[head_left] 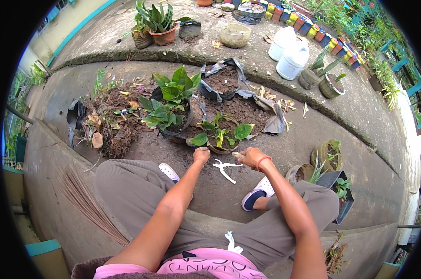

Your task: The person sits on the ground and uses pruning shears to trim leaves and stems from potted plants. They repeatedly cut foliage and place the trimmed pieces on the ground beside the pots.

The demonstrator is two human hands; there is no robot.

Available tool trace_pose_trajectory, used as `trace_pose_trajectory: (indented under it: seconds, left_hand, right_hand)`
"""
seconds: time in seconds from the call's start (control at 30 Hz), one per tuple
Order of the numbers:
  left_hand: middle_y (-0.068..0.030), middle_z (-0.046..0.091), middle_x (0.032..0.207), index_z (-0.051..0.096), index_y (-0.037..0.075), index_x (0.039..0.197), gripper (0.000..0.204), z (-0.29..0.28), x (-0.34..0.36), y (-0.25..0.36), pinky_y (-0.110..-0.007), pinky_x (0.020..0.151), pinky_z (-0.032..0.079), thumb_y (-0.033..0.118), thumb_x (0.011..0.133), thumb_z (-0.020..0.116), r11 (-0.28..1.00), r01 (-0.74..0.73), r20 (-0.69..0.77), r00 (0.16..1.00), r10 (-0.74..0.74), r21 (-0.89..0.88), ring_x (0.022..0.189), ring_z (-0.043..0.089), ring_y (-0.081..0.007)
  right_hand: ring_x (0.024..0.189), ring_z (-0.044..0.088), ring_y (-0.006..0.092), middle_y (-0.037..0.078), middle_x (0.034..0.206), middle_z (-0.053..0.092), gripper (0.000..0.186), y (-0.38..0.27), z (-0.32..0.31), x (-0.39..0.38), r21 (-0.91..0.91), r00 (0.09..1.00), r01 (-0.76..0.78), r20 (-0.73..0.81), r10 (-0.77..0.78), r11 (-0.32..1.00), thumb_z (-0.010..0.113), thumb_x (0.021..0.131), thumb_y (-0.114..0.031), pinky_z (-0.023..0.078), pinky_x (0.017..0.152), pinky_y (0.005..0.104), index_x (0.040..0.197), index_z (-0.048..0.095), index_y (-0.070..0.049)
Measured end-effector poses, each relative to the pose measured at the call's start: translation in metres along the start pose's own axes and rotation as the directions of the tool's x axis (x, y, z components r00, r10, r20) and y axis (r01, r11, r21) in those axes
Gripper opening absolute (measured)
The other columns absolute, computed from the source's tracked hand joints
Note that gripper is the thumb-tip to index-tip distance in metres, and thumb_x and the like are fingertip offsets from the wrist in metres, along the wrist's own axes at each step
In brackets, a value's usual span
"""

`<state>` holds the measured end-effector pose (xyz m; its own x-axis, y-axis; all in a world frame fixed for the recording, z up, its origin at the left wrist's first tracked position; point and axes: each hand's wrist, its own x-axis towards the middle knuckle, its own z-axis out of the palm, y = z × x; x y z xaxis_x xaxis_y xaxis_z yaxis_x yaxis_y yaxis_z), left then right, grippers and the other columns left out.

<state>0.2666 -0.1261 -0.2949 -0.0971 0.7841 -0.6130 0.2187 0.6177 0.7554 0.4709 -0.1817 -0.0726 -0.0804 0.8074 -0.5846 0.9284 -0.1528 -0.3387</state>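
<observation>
A low pot (223,149) with a small leafy green plant (220,132) stands in front of me, its yellowed leaves hanging over the rim. Just left of the pot's near side, my left hand (201,155) is closed, knuckles up. My right hand (253,158), with a red band at the wrist, is closed at the pot's right side, fingers curled and thumb toward the rim. What either hand grips is hidden. A white forked thing (225,169) lies on the ground between my hands, one end close to the right fingers.
Bigger leafy plants (173,95) stand behind, beside loose soil (243,114) and a black plastic bag of soil (223,80). A heap of roots and dry leaves (115,121) lies left. White jugs (292,60) stand on the raised concrete; several potted plants (329,156) sit at right.
</observation>
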Motion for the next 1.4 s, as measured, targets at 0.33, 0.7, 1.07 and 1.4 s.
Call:
trace_pose_trajectory:
  seconds: [0.33,0.7,1.07,1.4]
  left_hand:
    - [-0.0135,0.063,0.089,0.060,0.002,0.102,0.038,-0.015,-0.022,0.050,-0.026,0.065,0.049,0.004,0.064,0.068,0.907,-0.081,-0.020,0.995,0.098,0.413,0.074,0.062,-0.0145]
    - [-0.0083,0.061,0.064,0.061,0.000,0.069,0.031,-0.061,-0.021,0.088,-0.028,0.055,0.049,0.030,0.073,0.066,0.640,-0.145,0.342,0.919,-0.196,0.755,0.058,0.060,-0.0184]
    - [-0.0160,0.058,0.096,0.050,-0.006,0.104,0.036,-0.064,-0.003,0.058,-0.037,0.066,0.052,0.022,0.082,0.050,0.943,0.043,0.246,0.961,-0.130,0.330,0.078,0.061,-0.0268]
    - [-0.0215,0.037,0.126,0.035,-0.008,0.119,0.045,0.014,-0.010,0.044,-0.042,0.079,0.049,0.021,0.087,0.044,0.965,0.233,0.277,0.941,-0.193,-0.119,0.098,0.053,-0.0369]
  right_hand:
    - [0.081,0.059,0.0316,0.019,0.086,0.062,0.034,-0.017,-0.007,0.007,-0.172,0.995,-0.084,-0.066,0.073,0.982,0.057,0.075,-0.033,0.045,0.075,0.0372,0.100,0.062,-0.010]
    - [0.079,0.060,0.0271,0.015,0.083,0.063,0.034,0.000,-0.061,-0.021,-0.356,0.991,0.125,0.091,-0.099,0.926,0.059,0.074,-0.037,0.045,0.072,0.0373,0.098,0.063,-0.013]
    - [0.044,0.054,0.0218,0.013,0.050,0.053,0.044,0.095,-0.056,-0.025,-0.001,0.929,-0.284,-0.247,0.275,0.959,0.054,0.080,-0.033,0.046,0.047,0.0373,0.064,0.058,0.008]
    - [0.041,0.040,0.0087,0.000,0.059,0.042,0.030,0.093,0.003,0.024,0.879,0.931,-0.129,-0.051,0.361,0.458,0.055,0.082,-0.031,0.034,0.033,0.0235,0.083,0.038,-0.007]
